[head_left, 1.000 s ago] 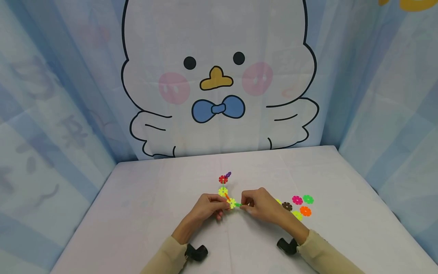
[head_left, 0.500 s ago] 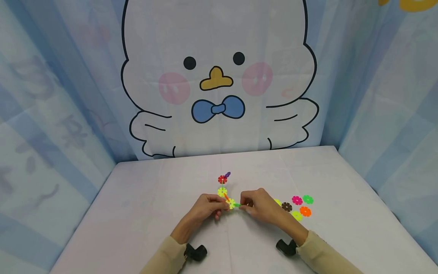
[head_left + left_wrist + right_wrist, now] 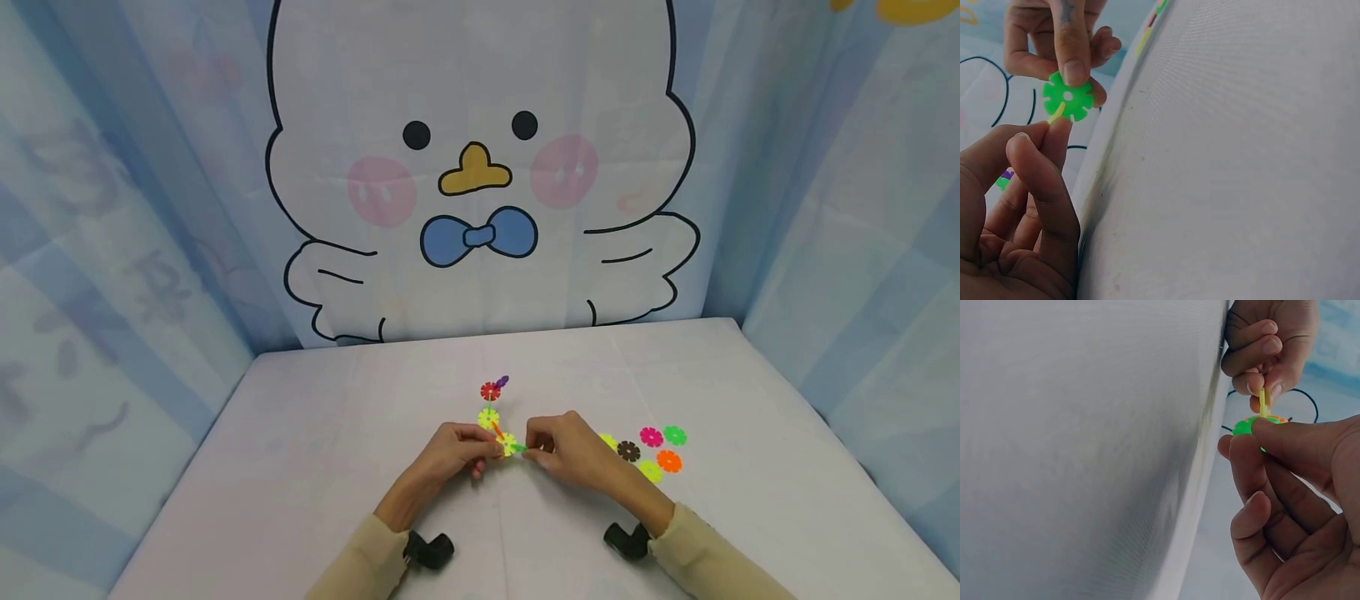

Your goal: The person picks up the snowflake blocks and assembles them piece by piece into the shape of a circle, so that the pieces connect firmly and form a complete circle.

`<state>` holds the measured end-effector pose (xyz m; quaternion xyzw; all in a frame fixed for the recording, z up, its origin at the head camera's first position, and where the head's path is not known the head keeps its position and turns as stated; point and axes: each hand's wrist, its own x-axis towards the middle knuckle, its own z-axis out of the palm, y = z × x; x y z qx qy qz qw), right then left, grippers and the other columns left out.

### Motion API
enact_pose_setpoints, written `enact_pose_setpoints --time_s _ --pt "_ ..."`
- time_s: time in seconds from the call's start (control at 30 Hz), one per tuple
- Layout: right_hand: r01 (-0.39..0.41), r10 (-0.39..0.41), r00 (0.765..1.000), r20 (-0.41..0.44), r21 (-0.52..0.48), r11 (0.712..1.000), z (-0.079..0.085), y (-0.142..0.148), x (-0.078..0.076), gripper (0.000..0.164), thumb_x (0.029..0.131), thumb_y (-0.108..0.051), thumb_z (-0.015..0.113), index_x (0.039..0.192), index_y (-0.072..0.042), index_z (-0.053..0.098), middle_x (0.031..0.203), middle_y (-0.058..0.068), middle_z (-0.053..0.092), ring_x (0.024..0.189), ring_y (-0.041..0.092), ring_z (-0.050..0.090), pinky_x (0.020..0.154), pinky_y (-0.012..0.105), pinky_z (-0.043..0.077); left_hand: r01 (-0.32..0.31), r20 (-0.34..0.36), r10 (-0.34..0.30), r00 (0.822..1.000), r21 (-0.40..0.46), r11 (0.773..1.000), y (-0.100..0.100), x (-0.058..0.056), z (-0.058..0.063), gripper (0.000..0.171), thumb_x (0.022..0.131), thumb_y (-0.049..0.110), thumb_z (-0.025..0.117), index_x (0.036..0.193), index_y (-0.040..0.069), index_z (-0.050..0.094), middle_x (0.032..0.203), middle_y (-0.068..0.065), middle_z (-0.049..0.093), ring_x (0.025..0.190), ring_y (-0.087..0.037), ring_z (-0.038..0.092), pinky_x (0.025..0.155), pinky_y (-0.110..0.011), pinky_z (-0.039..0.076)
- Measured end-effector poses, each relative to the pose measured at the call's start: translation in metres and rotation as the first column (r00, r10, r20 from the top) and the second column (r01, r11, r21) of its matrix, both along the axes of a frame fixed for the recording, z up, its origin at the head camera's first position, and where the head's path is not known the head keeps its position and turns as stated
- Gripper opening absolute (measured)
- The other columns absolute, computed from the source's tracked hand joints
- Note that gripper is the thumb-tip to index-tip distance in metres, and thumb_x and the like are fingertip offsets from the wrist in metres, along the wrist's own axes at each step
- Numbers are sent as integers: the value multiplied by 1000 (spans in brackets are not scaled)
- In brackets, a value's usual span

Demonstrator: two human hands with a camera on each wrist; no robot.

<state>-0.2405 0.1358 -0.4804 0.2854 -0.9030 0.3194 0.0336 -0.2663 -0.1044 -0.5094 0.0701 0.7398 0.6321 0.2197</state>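
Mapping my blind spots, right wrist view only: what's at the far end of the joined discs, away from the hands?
Observer: Head view shows a purple piece there, next to the red disc.
Operator: Anything loose nearby?
Observer: Yes, a pink disc lies on the table, off to the right of the right hand.
Operator: I get the green disc nearly edge-on. Pierced in the centre?
Observer: Yes, the left wrist view shows that.
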Motion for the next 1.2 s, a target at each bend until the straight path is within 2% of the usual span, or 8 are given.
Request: enact_pose_setpoints --time_s 0.4,0.5,0.67,0.8,1.03,1.2 --pt "-15 15 1000 -6 8 1000 5 2 -2 19 91 -12 83 81 -20 69 78 -9 74 70 -4 59 65 19 51 7 -5 -6 1000 10 1000 0 -2 3 19 95 19 80 102 1 79 84 -1 78 59 -7 57 60 -19 53" --pt "-19 19 1000 23 24 1000 9 5 -3 17 91 -14 84 84 -20 70 80 -10 75 72 -4 61 68 19 53 6 -13 -6 1000 8 1000 0 -3 5 21 95 21 80 103 2 79 85 -1 78 59 -7 58 60 -19 53" --pt "-63 59 991 123 29 998 18 14 -8 8 92 -17 82 94 -16 74 90 -8 78 79 1 68 74 21 58 -6 -6 6 1000 15 1000 1 -4 6 23 95 22 81 106 1 79 87 -3 79 59 -8 59 61 -19 54" --pt "-75 66 982 179 42 996 23 28 -14 11 94 -18 81 102 -12 76 96 -6 77 83 4 70 76 21 58 -14 11 14 1000 3 1000 1 -3 6 24 95 23 81 107 3 79 88 -3 79 60 -8 59 62 -19 54" --pt "-36 12 980 201 114 993 32 65 -22 12 94 -19 81 102 -11 77 94 -5 76 81 7 66 69 22 55 -5 15 4 1000 27 1000 1 0 5 23 95 20 81 107 1 78 88 -4 79 60 -8 59 61 -19 54" --pt "7 -65 956 287 197 980 36 90 -26 15 91 -19 84 100 -11 75 90 -2 73 77 12 61 69 25 54 -8 22 7 1000 32 999 1 1 3 23 95 20 81 107 1 77 88 -3 80 60 -8 59 60 -19 54"
